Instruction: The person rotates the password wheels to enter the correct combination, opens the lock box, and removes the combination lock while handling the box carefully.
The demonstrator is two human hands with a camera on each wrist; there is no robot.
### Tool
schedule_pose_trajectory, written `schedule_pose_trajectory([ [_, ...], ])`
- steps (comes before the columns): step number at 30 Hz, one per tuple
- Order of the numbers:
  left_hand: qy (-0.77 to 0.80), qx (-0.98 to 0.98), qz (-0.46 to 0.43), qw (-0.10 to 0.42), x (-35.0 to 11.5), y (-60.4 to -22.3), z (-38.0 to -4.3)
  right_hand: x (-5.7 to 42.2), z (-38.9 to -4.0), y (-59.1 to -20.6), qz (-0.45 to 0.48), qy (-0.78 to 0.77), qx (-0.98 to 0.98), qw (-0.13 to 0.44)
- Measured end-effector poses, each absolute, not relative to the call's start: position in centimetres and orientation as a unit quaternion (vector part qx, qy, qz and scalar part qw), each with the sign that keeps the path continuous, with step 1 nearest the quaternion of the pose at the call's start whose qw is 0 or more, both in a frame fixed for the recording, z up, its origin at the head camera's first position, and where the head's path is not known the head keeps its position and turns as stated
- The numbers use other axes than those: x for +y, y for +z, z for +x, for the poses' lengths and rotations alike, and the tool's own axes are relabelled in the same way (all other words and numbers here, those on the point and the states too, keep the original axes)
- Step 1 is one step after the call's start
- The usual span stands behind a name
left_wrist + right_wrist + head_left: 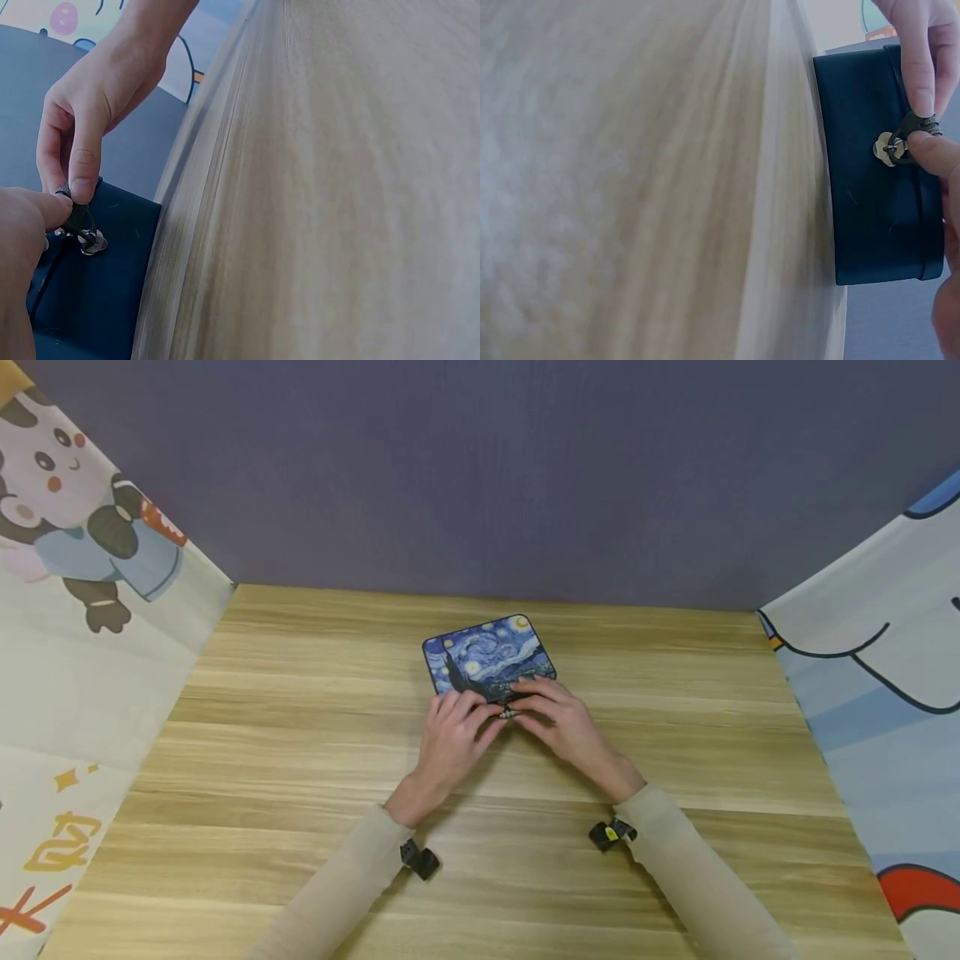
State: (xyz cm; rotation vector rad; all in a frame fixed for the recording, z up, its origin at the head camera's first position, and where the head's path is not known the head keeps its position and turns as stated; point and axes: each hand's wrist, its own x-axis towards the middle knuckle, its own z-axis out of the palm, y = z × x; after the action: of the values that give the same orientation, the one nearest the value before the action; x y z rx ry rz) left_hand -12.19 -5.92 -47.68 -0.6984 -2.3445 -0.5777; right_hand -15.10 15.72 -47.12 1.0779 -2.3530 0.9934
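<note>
A box [487,652] with a blue swirling night-sky painting on its lid and plain dark sides [874,217] sits on the table. At its front, a small dark padlock [922,126] with ribbed wheels at one end hangs by its shackle from a flower-shaped metal clasp [889,149]. My left hand [453,735] pinches the padlock from the left between thumb and fingers. From the right, my right hand [562,722] grips it too, thumb against its near side, with a finger lying over the lid's front corner. Fingertips hide part of the lock.
The box stands toward the back of a wood-grain table [300,760]. A dark grey wall [495,485] rises behind, and printed cartoon panels [862,660] flank both sides. Each sleeve cuff bears a small black wrist camera [420,860].
</note>
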Motion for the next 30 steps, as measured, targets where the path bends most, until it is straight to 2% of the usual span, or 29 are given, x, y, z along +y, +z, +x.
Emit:
schedule_pose_trajectory([
  [30,-0.232,-0.883,-0.263,0.311,-5.94,-47.45,-12.08,15.62,-14.91,-46.87,0.386,0.348,-0.833,0.188],
])
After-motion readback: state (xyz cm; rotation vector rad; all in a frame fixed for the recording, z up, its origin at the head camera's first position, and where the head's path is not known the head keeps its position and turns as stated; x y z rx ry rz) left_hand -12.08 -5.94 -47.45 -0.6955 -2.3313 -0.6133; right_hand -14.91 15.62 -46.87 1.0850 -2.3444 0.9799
